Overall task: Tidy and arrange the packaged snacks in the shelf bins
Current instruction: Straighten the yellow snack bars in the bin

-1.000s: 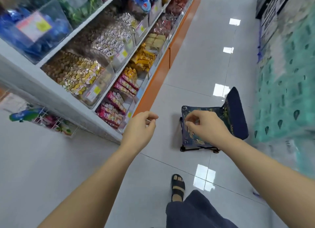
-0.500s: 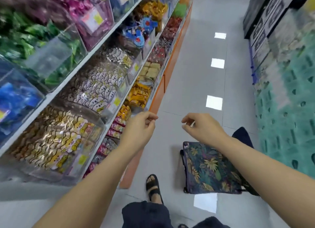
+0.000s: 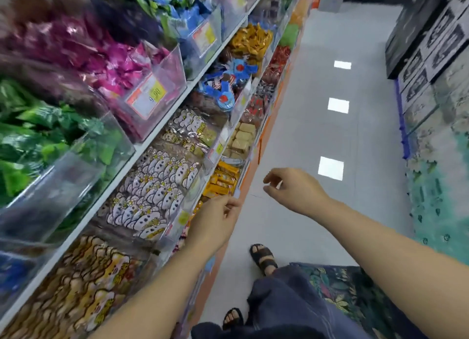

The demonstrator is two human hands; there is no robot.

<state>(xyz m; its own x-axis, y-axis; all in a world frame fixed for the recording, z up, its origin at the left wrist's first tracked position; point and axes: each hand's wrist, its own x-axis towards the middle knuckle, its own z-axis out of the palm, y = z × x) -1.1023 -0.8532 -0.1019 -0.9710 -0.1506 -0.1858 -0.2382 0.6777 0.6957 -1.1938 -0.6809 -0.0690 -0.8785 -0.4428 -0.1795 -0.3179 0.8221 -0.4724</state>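
Note:
Clear shelf bins line the left side, full of packaged snacks: green packs (image 3: 38,141), pink packs (image 3: 101,62), white cartoon packs (image 3: 154,184), yellow-brown packs (image 3: 83,283), orange bars (image 3: 223,181) and beige wafers (image 3: 241,138). My left hand (image 3: 215,222) hovers with loosely curled fingers by the front of the lower shelf, just below the orange bars, holding nothing. My right hand (image 3: 294,189) is raised over the aisle floor with fingers loosely curled and nothing in it.
A leaf-patterned folding stool (image 3: 355,288) stands at the lower right behind my legs. My sandalled feet (image 3: 264,257) are on the pale tiled aisle floor (image 3: 317,125). Teal wrapped stacks (image 3: 441,186) and dark boxes (image 3: 426,39) line the right side.
The view has swung up and along the shelves, bringing the upper bins into sight. Both hands have risen slightly and spread apart; the stool has slid to the bottom right.

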